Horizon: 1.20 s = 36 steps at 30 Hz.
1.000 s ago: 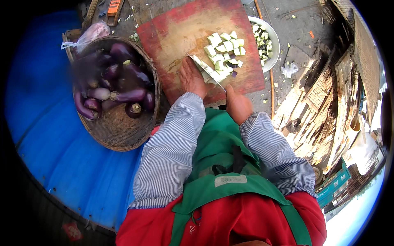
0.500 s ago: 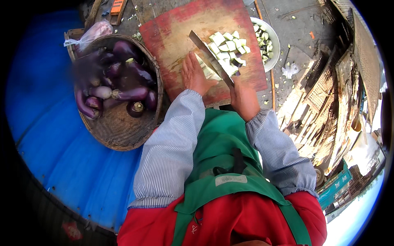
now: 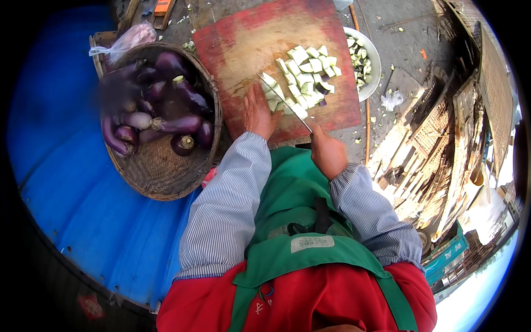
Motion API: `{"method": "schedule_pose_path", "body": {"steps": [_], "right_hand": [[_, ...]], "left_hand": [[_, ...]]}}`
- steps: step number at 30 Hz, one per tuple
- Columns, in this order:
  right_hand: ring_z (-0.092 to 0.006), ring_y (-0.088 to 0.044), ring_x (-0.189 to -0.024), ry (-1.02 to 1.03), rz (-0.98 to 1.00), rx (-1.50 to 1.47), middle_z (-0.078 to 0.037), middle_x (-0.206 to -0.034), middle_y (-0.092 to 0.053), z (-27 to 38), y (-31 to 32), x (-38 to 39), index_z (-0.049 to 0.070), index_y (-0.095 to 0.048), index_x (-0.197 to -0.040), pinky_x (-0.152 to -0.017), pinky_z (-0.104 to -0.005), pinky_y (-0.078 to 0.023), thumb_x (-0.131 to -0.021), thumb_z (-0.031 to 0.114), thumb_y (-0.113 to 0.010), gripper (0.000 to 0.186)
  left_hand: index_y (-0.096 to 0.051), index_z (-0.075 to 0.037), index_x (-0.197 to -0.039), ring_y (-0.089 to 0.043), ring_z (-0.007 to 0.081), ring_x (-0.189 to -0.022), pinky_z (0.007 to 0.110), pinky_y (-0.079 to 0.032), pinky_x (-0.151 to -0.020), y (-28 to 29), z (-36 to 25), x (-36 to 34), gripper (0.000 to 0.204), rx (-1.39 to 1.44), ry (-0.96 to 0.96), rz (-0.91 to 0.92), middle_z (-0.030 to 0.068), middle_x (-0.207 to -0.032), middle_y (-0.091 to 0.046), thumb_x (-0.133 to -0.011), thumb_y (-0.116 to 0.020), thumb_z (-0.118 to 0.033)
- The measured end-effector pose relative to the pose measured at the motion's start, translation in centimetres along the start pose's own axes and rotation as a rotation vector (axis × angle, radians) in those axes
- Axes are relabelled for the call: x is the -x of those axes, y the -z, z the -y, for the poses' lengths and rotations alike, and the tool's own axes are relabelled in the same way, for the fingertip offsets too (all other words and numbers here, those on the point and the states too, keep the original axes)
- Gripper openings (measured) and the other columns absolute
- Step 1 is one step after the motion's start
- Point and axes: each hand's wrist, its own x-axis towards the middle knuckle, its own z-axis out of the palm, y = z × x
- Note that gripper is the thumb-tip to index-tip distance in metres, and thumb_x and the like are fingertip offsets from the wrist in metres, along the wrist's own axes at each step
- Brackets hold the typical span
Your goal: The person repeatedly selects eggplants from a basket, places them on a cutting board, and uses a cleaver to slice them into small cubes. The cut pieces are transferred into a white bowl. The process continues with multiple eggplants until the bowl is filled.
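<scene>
My right hand (image 3: 329, 152) is closed round the handle of a kitchen knife (image 3: 285, 103). Its long blade slants up and left over pale cut eggplant on a worn red cutting board (image 3: 232, 50). On the left side of the blade, my left hand (image 3: 259, 113) steadies the eggplant (image 3: 269, 83) between its straight fingers and thumb. Right of the blade lie several eggplant chunks (image 3: 307, 69), white-green with some dark skin showing. My left palm and the blade hide part of the eggplant being held.
A round woven basket (image 3: 160, 180) of whole purple eggplants (image 3: 182, 125) stands left of the board, with a clear plastic bag (image 3: 130, 41) at its far edge. A metal bowl (image 3: 376, 69) of cut eggplant sits at the right. Broken wood and wicker (image 3: 437, 155) are piled farther right.
The knife has shifted a little toward me, its blade now seen nearly edge-on. More separate chunks show right of it. Both hands have moved slightly nearer to me.
</scene>
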Motion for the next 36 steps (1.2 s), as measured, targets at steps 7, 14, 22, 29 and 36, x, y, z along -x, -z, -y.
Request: {"method": "schedule_pose_path", "body": {"steps": [7,14,22,29,36], "right_hand": [[-0.0406,-0.063,-0.071,-0.083,0.145,0.069,-0.02,-0.084,-0.063,0.8,-0.1,-2.2,0.005,-0.046,-0.101,-0.06,-0.0488,-0.05,-0.079,0.003,-0.055,0.024],[-0.0398,-0.063,-0.067,-0.046,0.088,0.051,-0.021,-0.076,-0.064,0.3,-3.8,-7.5,0.003,-0.047,-0.106,-0.06,-0.049,-0.05,-0.082,0.008,-0.054,0.026],[-0.0429,-0.059,-0.063,0.001,-0.012,-0.106,-0.023,-0.068,-0.06,0.7,-0.1,-4.5,0.006,-0.049,-0.11,-0.057,-0.052,-0.046,-0.088,0.014,-0.054,0.024],[-0.0386,-0.062,-0.068,0.028,0.131,0.084,-0.019,-0.074,-0.062,0.6,0.3,-2.0,0.007,-0.047,-0.102,-0.057,-0.0489,-0.048,-0.081,0.006,-0.054,0.022],[-0.0358,-0.064,-0.07,0.054,0.185,0.165,-0.018,-0.076,-0.064,1.1,-2.8,-5.4,0.006,-0.047,-0.1,-0.058,-0.0474,-0.049,-0.078,0.008,-0.058,0.024]], "left_hand": [[-0.029,0.006,-0.136,-0.042,0.0422,-0.12,0.043,-0.04,-0.1,0.5,-0.6,-0.2,0.087,0.155,0.003,-0.028,0.0255,-0.135,-0.034,-0.067,-0.079,-0.011],[-0.027,0.005,-0.138,-0.043,0.0414,-0.12,0.042,-0.04,-0.1,-0.4,-0.2,-0.1,0.088,0.191,-0.001,-0.031,0.0248,-0.136,-0.033,-0.068,-0.079,-0.01],[-0.026,0.006,-0.139,-0.039,0.0403,-0.125,0.04,-0.036,-0.105,-0.1,0.9,1.4,0.09,0.207,-0.025,-0.106,0.026,-0.137,-0.032,-0.07,-0.079,-0.013],[-0.04,0.005,-0.127,-0.045,0.0408,-0.116,0.042,-0.039,-0.099,-0.9,1.5,1.6,0.071,0.285,0.006,-0.139,0.0248,-0.126,-0.042,-0.069,-0.077,-0.01],[-0.051,0.001,-0.111,-0.051,0.0394,-0.1,0.044,-0.043,-0.088,-1.7,1.6,1.6,0.05,0.236,-0.003,-0.158,0.0197,-0.109,-0.052,-0.068,-0.075,-0.01]]}}
